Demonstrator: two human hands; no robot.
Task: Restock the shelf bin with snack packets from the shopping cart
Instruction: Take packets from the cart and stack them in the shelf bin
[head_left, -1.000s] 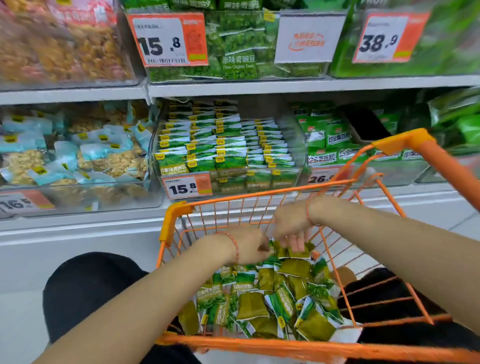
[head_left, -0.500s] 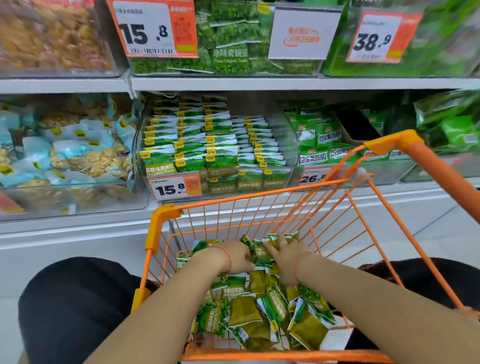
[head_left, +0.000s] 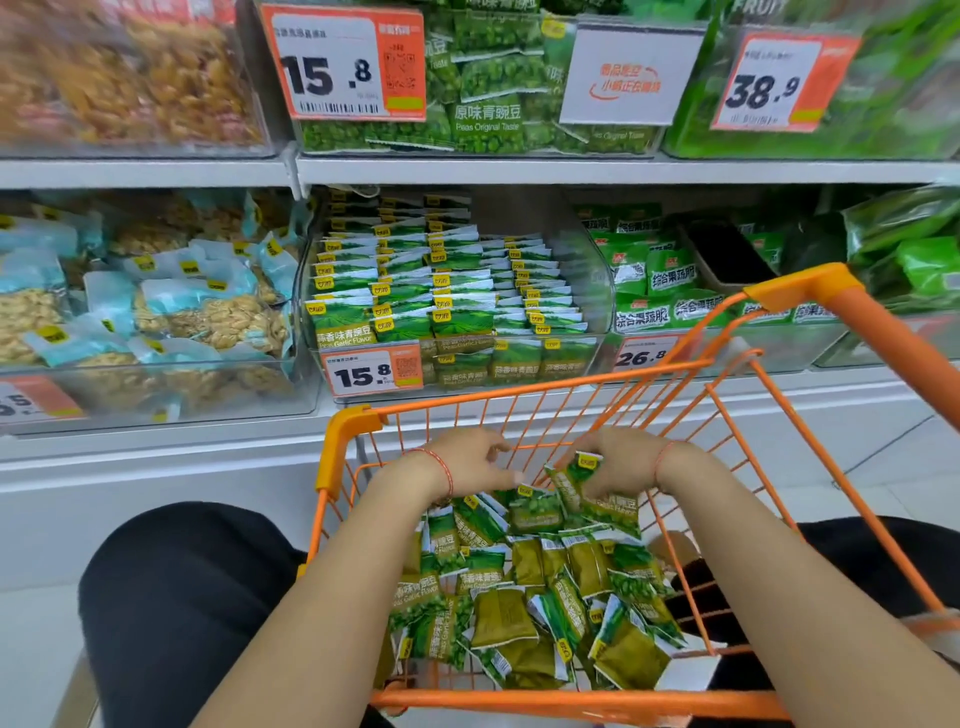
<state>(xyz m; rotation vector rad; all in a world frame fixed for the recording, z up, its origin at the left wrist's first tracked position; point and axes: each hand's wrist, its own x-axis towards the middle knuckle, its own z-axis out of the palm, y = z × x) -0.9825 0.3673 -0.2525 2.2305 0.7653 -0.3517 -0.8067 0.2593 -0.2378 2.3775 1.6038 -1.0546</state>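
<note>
Now the right hand (head_left: 621, 462) has its grip closed on snack packets (head_left: 597, 493) above the shopping cart (head_left: 353, 431), while the left hand (head_left: 470, 460) hovers loose-fingered.

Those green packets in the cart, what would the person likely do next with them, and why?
Probably close the right hand on the packet it is touching and lift it toward the bin marked 15.8. Both hands are down in the orange cart on the far end of the pile; the left hand looks open, holding nothing, and the bin's rows show the same garlic pea packs.
</note>
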